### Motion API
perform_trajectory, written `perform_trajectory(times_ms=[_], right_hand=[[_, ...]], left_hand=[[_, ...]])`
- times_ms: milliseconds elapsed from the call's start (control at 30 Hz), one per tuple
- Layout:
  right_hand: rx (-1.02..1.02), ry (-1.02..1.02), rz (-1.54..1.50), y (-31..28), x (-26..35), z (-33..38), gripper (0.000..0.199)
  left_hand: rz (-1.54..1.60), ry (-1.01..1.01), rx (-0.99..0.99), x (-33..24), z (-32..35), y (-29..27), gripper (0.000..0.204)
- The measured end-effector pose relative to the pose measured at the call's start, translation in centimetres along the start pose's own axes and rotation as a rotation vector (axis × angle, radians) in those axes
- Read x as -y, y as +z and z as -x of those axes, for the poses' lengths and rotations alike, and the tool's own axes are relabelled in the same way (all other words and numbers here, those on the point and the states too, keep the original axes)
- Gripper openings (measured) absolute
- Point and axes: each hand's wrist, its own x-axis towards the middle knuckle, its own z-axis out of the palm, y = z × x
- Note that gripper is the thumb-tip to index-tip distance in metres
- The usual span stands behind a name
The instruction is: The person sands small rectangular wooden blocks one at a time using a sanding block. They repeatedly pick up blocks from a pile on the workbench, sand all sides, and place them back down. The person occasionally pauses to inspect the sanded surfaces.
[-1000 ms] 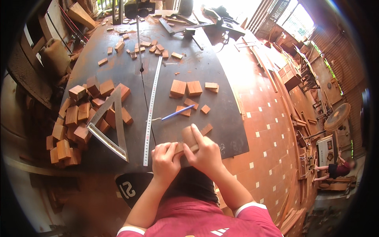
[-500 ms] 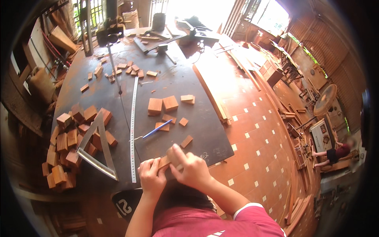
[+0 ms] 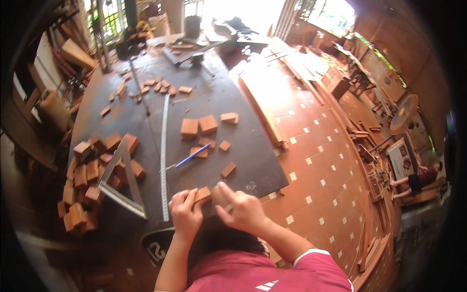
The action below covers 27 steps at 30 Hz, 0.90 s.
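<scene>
Colour and Pattern Reference

Held wooden block (image 3: pixel 203 195): orange-brown. Pen (image 3: pixel 193 155): blue. Worktable (image 3: pixel 258 170): dark grey. Measuring strip (image 3: pixel 164 141): white. Triangular frame (image 3: pixel 121 201): silver-grey. Floor (image 3: pixel 304 175): terracotta, patterned with small white squares (image 3: pixel 308 199). Shirt (image 3: pixel 228 272): maroon with white sleeve edging (image 3: pixel 311 251).

Includes a tiled floor (image 3: pixel 316 194) at right, long planks (image 3: pixel 373 258) on it, a bright window (image 3: pixel 332 17), and a distant person (image 3: pixel 422 180).

A heap of blocks (image 3: pixel 80 176) lies on the left of a tabletop (image 3: pixel 255 158), a set square (image 3: pixel 121 200) overlapping its right side. Next comes a measuring strip (image 3: pixel 163 155); to its right, a pen (image 3: pixel 193 155) crosses a flat block (image 3: pixel 201 154), a pair of blocks (image 3: pixel 207 122) behind. At the near edge, a held block (image 3: pixel 202 195) sits between left hand (image 3: pixel 186 210) and right hand (image 3: pixel 243 210).
</scene>
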Motion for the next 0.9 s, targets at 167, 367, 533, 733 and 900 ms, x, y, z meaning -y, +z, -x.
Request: perform_trajectory(times_ms=[167, 367, 533, 733, 900], right_hand=[[-0.125, 0.052, -0.200, -0.2, -2.0, 4.0, 0.071], [-0.154, 0.069, -0.322, 0.5, -2.5, 6.1, 0.070], [-0.215, 0.078, -0.335, -0.4, -2.9, 6.6, 0.073], [-0.239, 0.077, -0.386, -0.1, -3.5, 5.9, 0.076], [-0.205, 0.063, -0.417, 1.3, -1.2, 2.5, 0.076]], left_hand=[[-0.084, -0.056, 0.032, -0.7, -0.3, -1.2, 0.057], [-0.148, -0.197, 0.059, -2.5, 0.1, -1.3, 0.100], [-0.113, -0.150, 0.040, -3.0, -1.2, 0.8, 0.096], [0.292, -0.090, 0.270, -1.2, -3.1, -0.9, 0.086], [0.236, -0.028, 0.240, -1.1, -2.8, -1.7, 0.077]])
